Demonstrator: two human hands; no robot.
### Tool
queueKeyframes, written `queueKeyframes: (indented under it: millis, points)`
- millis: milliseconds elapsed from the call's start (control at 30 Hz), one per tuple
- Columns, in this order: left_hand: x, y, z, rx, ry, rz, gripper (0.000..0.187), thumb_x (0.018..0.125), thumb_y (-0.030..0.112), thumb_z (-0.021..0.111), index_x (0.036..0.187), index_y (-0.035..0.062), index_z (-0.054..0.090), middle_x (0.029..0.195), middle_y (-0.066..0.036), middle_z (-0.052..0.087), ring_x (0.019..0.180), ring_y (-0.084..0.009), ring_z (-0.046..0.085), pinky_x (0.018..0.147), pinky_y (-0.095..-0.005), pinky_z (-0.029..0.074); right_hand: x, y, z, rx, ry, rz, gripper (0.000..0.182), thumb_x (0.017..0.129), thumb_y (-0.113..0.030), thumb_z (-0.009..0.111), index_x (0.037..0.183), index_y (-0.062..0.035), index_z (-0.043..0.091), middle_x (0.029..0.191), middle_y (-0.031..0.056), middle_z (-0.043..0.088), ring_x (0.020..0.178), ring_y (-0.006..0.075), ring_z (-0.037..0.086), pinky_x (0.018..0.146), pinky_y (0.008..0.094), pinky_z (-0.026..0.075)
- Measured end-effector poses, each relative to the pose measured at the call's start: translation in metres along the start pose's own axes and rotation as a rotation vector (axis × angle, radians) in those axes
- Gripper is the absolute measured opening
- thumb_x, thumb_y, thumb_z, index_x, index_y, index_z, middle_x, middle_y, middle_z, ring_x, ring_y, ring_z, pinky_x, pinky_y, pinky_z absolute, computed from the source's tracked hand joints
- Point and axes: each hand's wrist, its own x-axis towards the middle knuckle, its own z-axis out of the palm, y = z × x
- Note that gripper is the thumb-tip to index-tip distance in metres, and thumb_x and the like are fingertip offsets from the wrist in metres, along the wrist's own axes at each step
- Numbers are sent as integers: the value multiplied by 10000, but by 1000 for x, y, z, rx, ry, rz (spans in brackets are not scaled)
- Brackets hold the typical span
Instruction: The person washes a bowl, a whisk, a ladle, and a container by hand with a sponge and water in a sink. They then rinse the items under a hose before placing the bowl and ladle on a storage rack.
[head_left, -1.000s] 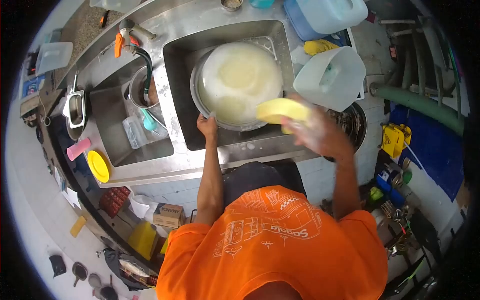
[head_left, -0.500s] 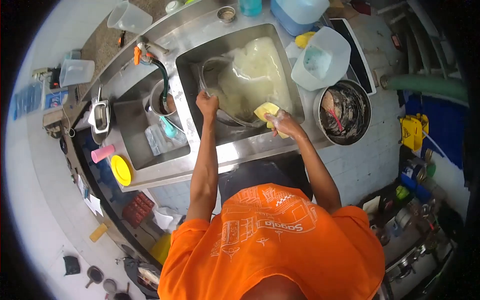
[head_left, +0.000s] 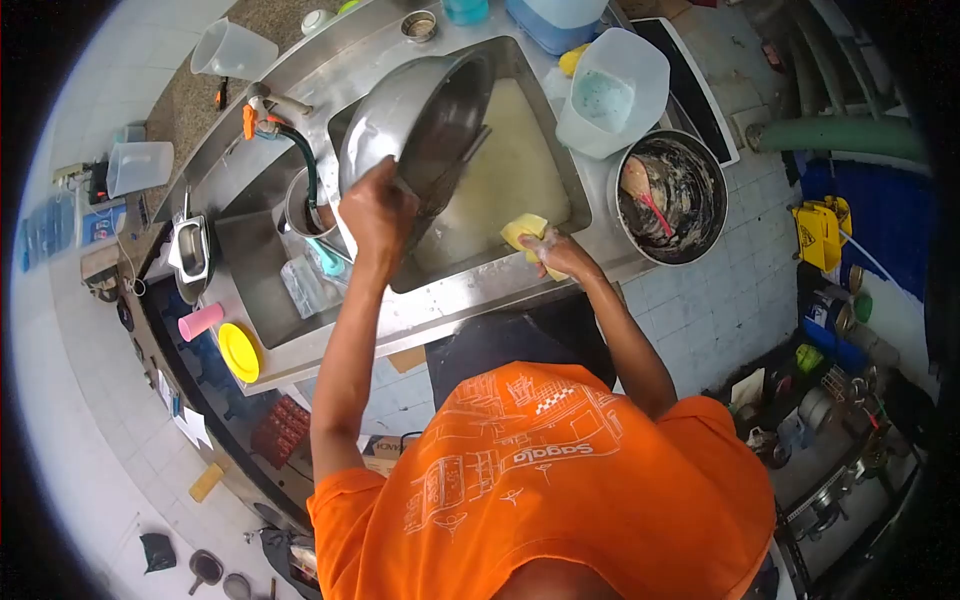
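Nearest stood the person in a bright orange short-sleeved T-shirt [head_left: 560,460] with white printing, close against a stainless-steel counter [head_left: 440,310]. The right hand [head_left: 562,254] was closed round a soft, folded yellow sponge-like cloth [head_left: 523,232], which stuck out past the fingertips on the left, over the near right part of a deep rectangular steel sink [head_left: 550,140]. Whitish suds marked those fingers. The left hand [head_left: 378,212] was clenched on the near edge of a large round silver metal bowl [head_left: 420,120]; how the fingers wrapped the rim was hidden. The bowl rose beyond that fist, tipped steeply on its side, its mouth turned right and well apart from the cloth. Pale, cloudy water [head_left: 505,170] lay in the sink beneath; whether the lower rim touched it could not be told.

To the left, a round yellow plate [head_left: 239,351] and a pink plastic cup [head_left: 201,321] stood beside a second steel basin [head_left: 255,270]. To the right sat a wide metal pot [head_left: 705,190], dark residue inside, with a red-handled utensil [head_left: 655,212] in it. Just beyond was a translucent plastic tub [head_left: 625,85] with bluish suds; farther off, a small round metal dish [head_left: 419,26].
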Motion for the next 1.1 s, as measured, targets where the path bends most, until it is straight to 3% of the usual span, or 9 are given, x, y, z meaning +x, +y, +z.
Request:
queueKeyframes:
  millis: [133,200,300,500,633,767,800,900,1100]
  points:
    - [2,-19,-11,17,-48,11,189,557,11,601,734,44,542,589,-157,496,512,-330,508,488,-374,404,9,6,-1,34,-114,9,676,840,-465,576,1143,130,471,852,177,619,514,192,600,559,332,508]
    - [-2,-28,1,51,19,26,221,602,3,586,819,18,623,592,-141,506,509,-176,533,517,-291,419,15,11,2,42,-113,6,653,839,-456,580,1127,123,490,848,178,625,520,190,607,555,329,508]
    - [-14,-50,32,-2,98,-69,191,564,15,589,750,44,556,591,-161,485,506,-334,494,491,-365,406,22,16,2,6,-86,20,619,839,-442,583,1109,110,507,815,161,624,523,187,609,546,323,508]
    - [-54,-112,97,-211,218,-264,195,664,-7,519,842,-33,594,567,-37,487,527,-88,410,471,-273,358,13,13,-9,64,-50,63,478,839,-363,564,1121,22,563,831,142,646,517,208,601,530,340,499]
    - [-72,-137,105,-237,245,-529,322,668,75,610,954,-65,562,723,-127,579,572,-181,525,548,-319,442,15,33,-11,96,-57,78,492,862,-396,572,1049,58,559,754,106,600,529,160,583,513,311,500]
    - [-72,-74,113,254,350,-312,546,638,100,642,1138,-45,477,1055,-209,511,887,-374,556,764,-444,459,11,41,-11,241,-31,116,438,888,-364,562,1038,48,572,776,87,595,584,149,585,478,283,507]
    - [-74,-63,126,309,331,-100,523,632,68,618,1128,-38,491,1049,-205,531,900,-374,565,773,-440,466,16,53,-7,295,28,87,416,895,-346,557,1034,45,577,797,96,596,598,153,587,481,287,511]
    - [-79,-65,243,-461,-395,-252,509,602,-43,524,1107,15,538,1092,-190,579,1003,-369,568,878,-417,459,11,60,-6,418,51,82,388,914,-310,546,1089,36,558,853,122,595,649,172,598,514,299,530]
    - [-42,-97,416,117,-594,124,490,742,195,526,1177,-21,455,1312,-287,376,1251,-438,323,1072,-511,232,9,133,18,512,260,-7,436,911,-351,555,1144,14,507,883,112,588,715,191,611,569,317,544]
